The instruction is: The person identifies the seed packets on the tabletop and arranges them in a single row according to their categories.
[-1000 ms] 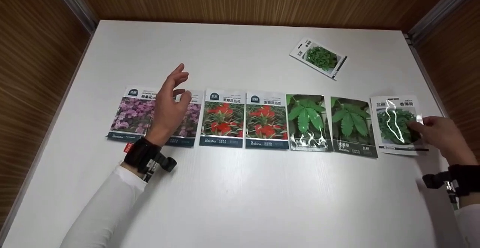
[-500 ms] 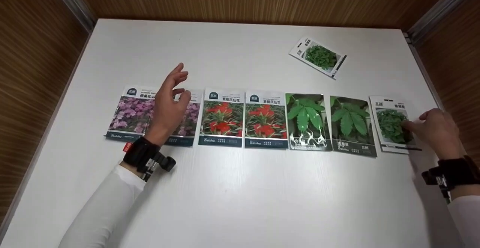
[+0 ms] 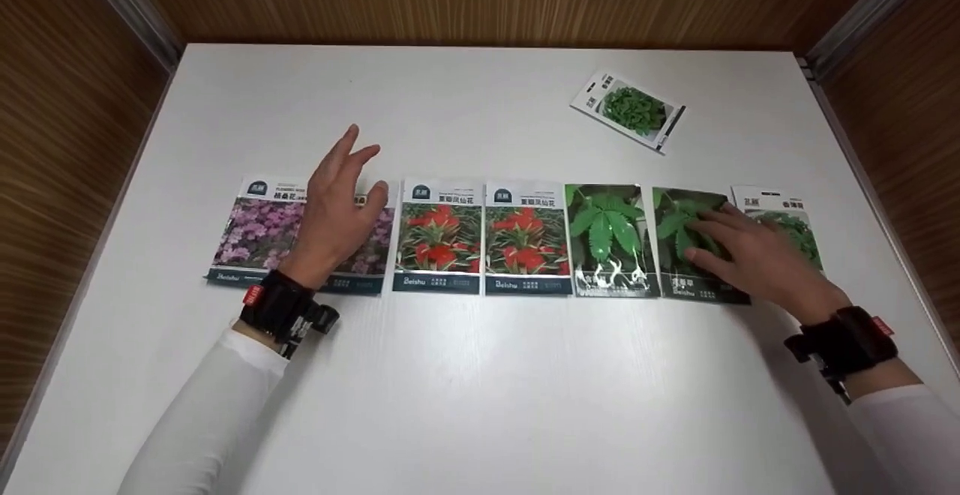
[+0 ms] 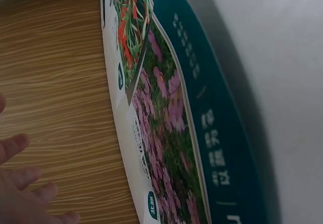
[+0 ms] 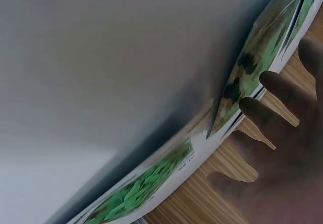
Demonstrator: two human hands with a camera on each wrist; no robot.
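Seed packets lie face up in a row across the white table. In the head view my left hand is over two purple-flower seed packets, fingers spread and holding nothing. My right hand has its fingers extended over a dark green-leaf seed packet; whether it touches is unclear. It partly covers the mint seed packet at the row's right end. The right wrist view has the right-hand fingers apart, near the leaf packet. A purple-flower packet fills the middle of the left wrist view.
Two red-flower seed packets sit mid-row, beside a glossy green-leaf seed packet. Another mint seed packet lies askew farther back. Wood-grain panels border the white table at the back and sides.
My right hand has slid the end mint packet left against the row, released it, and moved left over the dark leaf packet. My left hand's fingers have spread slightly.
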